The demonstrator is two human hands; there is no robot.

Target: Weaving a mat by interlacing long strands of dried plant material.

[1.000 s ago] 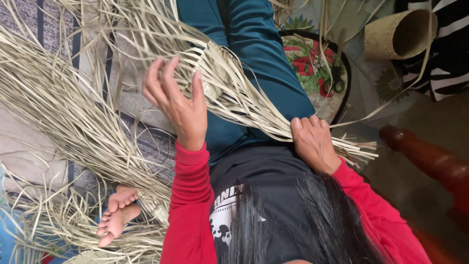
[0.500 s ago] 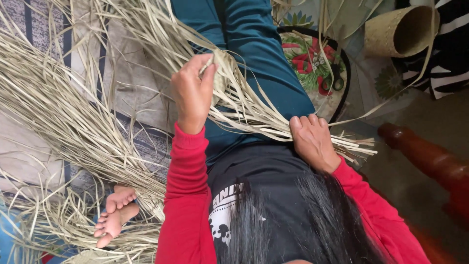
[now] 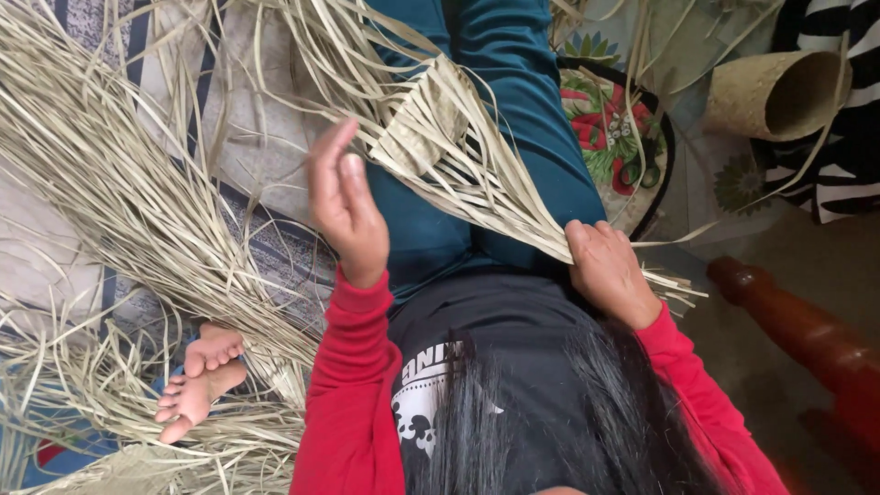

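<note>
Left hand (image 3: 344, 206) has let go, grip open; right hand (image 3: 605, 270) still clasps straw strips (image 3: 477, 174).

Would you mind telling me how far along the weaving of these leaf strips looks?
Done: a small woven patch where the strips cross. In hand: the right hand pins the strip bundle on the lap; the left hand is raised, open. Left: most strips lie loose and unwoven.

Red sleeves, black shirt, teal trousers

Long red sleeves (image 3: 353, 385) cover both arms; a white print marks the black shirt (image 3: 477, 321); dark hair (image 3: 568, 412) hangs long; feet bare.
</note>
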